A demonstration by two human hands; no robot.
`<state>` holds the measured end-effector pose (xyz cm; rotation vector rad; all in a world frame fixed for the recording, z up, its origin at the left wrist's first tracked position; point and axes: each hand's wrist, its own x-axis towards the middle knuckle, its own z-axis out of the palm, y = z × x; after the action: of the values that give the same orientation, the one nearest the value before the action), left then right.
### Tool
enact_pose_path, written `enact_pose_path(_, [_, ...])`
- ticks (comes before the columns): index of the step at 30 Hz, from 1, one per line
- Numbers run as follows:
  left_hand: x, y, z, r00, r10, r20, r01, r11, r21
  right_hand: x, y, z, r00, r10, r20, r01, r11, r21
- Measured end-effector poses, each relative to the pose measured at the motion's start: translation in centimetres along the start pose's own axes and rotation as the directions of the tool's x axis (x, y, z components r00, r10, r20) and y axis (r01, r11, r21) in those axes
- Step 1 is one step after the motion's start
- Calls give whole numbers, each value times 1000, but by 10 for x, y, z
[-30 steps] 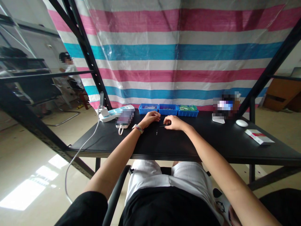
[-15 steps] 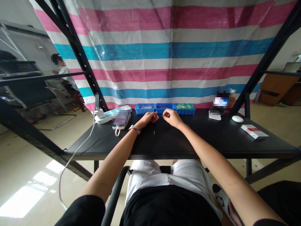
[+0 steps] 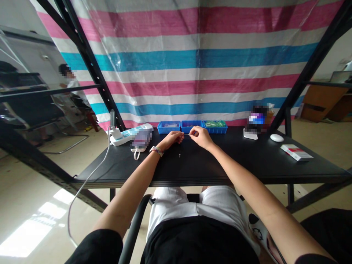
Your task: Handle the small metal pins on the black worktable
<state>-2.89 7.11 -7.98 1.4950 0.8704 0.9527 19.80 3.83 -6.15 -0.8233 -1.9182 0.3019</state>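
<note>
A thin, light-coloured piece (image 3: 186, 134) spans the gap between my two hands, just in front of the blue bins. Its left end meets the curled fingers of my left hand (image 3: 173, 138). The fingertips of my right hand (image 3: 200, 136) pinch its other end. On the black table (image 3: 209, 165), below my left hand, lies a small slender metallic item (image 3: 179, 154). Behind the hands stand a left blue bin (image 3: 169, 127), a middle blue bin (image 3: 188, 126) partly hidden by my right hand, and a right blue bin (image 3: 218, 129) with green packaging.
A white power strip (image 3: 129, 135) with a cable and a blurred device (image 3: 140, 140) lie at left. At right are a blurred device on a white stand (image 3: 250, 134), a white mouse (image 3: 277, 138) and a white-red box (image 3: 296, 152). A person (image 3: 72, 82) sits far left.
My hands stay nearly in place, with the right fingers slightly shifted. The thin piece between them shows more clearly and looks lighter. The whole view has moved slightly.
</note>
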Motion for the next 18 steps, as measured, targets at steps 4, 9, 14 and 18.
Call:
enact_pose_path(4, [0, 0, 0, 1000, -5, -4, 5, 1000, -8, 0, 0, 2, 1000, 13, 11, -13, 1000, 5])
enact_pose_path(9, [-3, 6, 1, 1000, 2, -26, -3, 999, -45, 1, 2, 5, 979, 205, 25, -206, 976, 76])
enact_pose_path(14, [-7, 9, 3, 997, 22, -72, -26, 998, -54, 2, 4, 5, 911, 408, 55, -411, 892, 186])
enact_pose_path(18, [-7, 8, 4, 996, 26, -81, -28, 999, -20, 3, 3, 6, 869, 483, 106, -493, 836, 241])
